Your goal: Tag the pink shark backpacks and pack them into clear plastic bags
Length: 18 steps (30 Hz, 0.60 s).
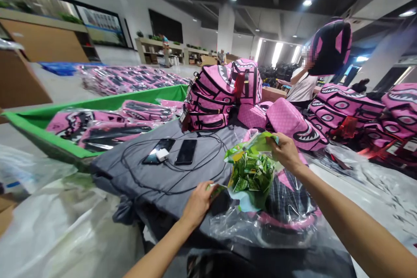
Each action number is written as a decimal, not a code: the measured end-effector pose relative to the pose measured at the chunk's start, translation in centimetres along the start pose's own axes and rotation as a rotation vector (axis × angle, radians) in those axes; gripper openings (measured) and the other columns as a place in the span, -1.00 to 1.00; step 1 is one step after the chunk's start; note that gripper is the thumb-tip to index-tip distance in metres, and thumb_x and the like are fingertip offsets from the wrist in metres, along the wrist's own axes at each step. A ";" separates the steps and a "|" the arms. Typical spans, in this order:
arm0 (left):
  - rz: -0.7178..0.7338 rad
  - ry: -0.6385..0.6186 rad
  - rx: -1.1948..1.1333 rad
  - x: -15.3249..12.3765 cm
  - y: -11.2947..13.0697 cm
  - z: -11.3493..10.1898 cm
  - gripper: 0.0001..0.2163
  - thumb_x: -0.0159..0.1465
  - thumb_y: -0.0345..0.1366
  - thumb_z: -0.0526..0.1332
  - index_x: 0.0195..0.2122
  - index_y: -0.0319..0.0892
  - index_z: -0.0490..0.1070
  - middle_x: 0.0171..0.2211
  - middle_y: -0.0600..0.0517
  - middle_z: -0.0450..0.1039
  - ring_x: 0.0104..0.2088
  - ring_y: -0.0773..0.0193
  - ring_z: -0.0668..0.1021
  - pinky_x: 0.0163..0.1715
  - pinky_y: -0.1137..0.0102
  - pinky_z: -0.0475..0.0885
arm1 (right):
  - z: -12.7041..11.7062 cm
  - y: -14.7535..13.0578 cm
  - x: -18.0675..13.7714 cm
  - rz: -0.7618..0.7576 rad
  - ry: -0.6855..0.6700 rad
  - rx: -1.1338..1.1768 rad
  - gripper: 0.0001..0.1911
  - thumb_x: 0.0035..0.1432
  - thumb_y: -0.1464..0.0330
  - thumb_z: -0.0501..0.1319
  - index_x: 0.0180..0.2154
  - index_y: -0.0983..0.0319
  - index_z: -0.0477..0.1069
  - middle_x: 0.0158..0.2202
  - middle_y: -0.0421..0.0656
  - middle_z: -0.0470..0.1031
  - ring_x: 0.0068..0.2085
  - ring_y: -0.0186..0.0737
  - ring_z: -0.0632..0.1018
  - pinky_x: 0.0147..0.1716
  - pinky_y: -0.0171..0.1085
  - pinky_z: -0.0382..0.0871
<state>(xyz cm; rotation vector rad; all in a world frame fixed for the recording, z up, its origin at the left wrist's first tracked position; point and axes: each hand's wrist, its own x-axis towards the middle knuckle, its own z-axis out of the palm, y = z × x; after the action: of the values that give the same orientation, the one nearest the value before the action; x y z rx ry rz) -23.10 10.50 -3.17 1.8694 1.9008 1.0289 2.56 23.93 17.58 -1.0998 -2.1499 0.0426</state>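
Observation:
An opened green plastic bag (252, 176) full of small green wrapped packets is in front of me. My right hand (285, 152) pinches its upper edge. My left hand (198, 202) is closed, with a thin, partly green edge of the bag between its fingertips at the lower left. Under the bag lies a pink and black backpack (289, 202) in clear plastic wrap. Left of the bag, two dark phones (186, 152), a white charger plug (162, 154) and a looped black cable (130, 169) rest on grey cloth (156, 182).
Pink shark-face backpacks (211, 95) are stacked behind the cloth, with more stacks (339, 104) at right. A green-walled bin (48, 143) holds wrapped backpacks at left. Clear plastic sheeting (81, 226) lies lower left. A person (301, 89) across the table holds up a black and pink backpack (330, 47).

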 end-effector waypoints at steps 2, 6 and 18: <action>-0.176 0.204 -0.348 -0.5 -0.3 -1.7 -0.62 0.25 -0.03 0.20 -0.08 -0.19 0.58 -0.07 -0.16 0.61 -0.02 0.00 0.58 0.10 0.09 0.45 | 0.2 0.3 0.1 0.046 -0.023 0.068 -0.69 0.32 0.18 0.09 -0.38 0.20 0.43 -0.40 -0.16 0.47 -0.37 -0.21 0.47 -0.39 -0.31 0.22; -0.454 0.455 -0.823 -2.8 5.0 -5.3 -0.33 0.00 0.20 0.39 -0.01 -0.22 0.55 -0.10 -0.10 0.63 -0.05 0.01 0.61 -0.06 0.28 0.54 | 0.5 0.0 -0.7 0.048 -0.057 0.099 -0.75 0.33 0.24 0.12 -0.32 0.20 0.49 -0.33 -0.16 0.53 -0.30 -0.19 0.53 -0.31 -0.30 0.27; -0.715 -0.057 -1.210 8.3 21.7 -0.8 -0.84 0.34 -0.37 0.13 -0.09 -0.22 0.42 -0.14 -0.12 0.53 -0.35 0.23 0.59 -0.24 0.25 0.60 | -3.1 -2.3 -1.7 0.068 -0.124 -0.229 -0.79 0.39 0.28 0.17 -0.11 0.10 0.58 -0.12 -0.19 0.60 -0.16 -0.17 0.59 -0.35 -0.30 0.21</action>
<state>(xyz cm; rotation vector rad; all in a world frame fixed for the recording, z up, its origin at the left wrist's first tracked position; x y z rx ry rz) -8.33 16.16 13.86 0.4815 1.1881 1.3307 3.48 20.40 19.64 -1.3323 -2.2687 -0.1100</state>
